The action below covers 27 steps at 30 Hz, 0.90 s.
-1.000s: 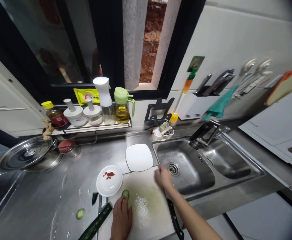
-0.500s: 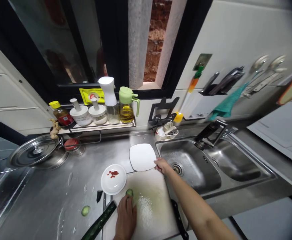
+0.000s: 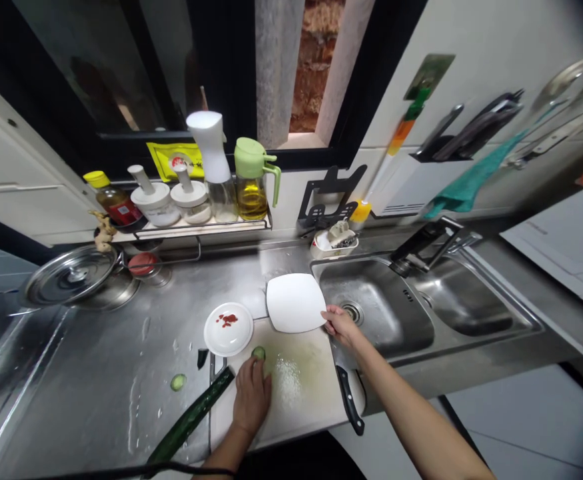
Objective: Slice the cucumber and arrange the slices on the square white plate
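My right hand (image 3: 340,325) grips the near right edge of a square white plate (image 3: 295,302) that lies partly over the back of the white cutting board (image 3: 301,393). My left hand (image 3: 251,397) rests flat on the board, fingertips touching a cucumber slice (image 3: 258,353). A long cucumber (image 3: 191,420) lies at the board's left edge. A black-handled knife (image 3: 347,393) lies on the board's right side, under my right forearm. A round white plate (image 3: 228,329) with red bits sits to the left of the square plate.
A double sink (image 3: 421,313) with a faucet (image 3: 426,243) is on the right. A shelf with an oil bottle (image 3: 251,183) and jars stands at the back. A pot lid (image 3: 71,277) lies far left. A loose cucumber slice (image 3: 178,382) sits on the wet steel counter.
My right hand moved from the board's back edge to the square white plate and took hold of its edge. My left hand stayed by the cucumber slice. The view shifted downward.
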Each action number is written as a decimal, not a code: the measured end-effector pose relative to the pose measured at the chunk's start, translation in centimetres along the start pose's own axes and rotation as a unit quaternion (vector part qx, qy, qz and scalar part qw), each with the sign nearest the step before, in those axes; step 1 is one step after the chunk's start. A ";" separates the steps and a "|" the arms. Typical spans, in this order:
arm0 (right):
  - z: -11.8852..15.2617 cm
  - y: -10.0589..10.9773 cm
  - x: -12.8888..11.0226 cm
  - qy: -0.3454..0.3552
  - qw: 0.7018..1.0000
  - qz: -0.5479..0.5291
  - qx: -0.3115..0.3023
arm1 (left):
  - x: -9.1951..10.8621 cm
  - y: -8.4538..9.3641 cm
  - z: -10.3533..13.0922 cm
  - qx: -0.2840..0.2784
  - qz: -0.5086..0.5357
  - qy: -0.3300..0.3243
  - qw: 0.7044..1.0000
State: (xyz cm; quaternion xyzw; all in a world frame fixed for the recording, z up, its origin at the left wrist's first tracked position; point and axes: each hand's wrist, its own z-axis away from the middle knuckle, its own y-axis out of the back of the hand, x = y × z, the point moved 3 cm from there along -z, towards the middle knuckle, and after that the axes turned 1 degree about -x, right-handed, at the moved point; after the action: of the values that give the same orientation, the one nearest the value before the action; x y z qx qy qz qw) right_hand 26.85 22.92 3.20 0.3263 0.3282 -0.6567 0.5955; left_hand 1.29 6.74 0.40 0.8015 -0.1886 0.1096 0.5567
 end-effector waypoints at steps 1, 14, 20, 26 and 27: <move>0.8 0.4 0.4 -0.001 1.000 -0.007 -0.006 | 0.0 0.0 0.0 -0.001 -0.002 0.000 1.000; 6.0 1.8 4.7 -0.023 0.998 -0.044 -0.043 | 0.0 0.0 0.0 -0.020 -0.020 0.006 1.000; 5.7 1.6 5.1 -0.022 0.998 -0.036 -0.043 | -0.1 -0.2 0.2 -0.022 -0.018 0.012 1.000; 5.5 1.5 5.3 -0.026 0.998 -0.019 -0.047 | -0.1 -0.2 0.2 -0.027 -0.020 0.012 0.999; 5.5 1.5 5.3 -0.026 0.998 -0.015 -0.048 | 0.0 -0.1 0.2 -0.028 -0.020 0.011 0.999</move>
State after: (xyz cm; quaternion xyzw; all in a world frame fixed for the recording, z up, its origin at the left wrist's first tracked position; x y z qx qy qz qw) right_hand 27.72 15.28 1.97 0.2752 0.3483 -0.6576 0.6087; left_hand 1.30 6.60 0.19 0.7878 -0.1694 0.1019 0.5833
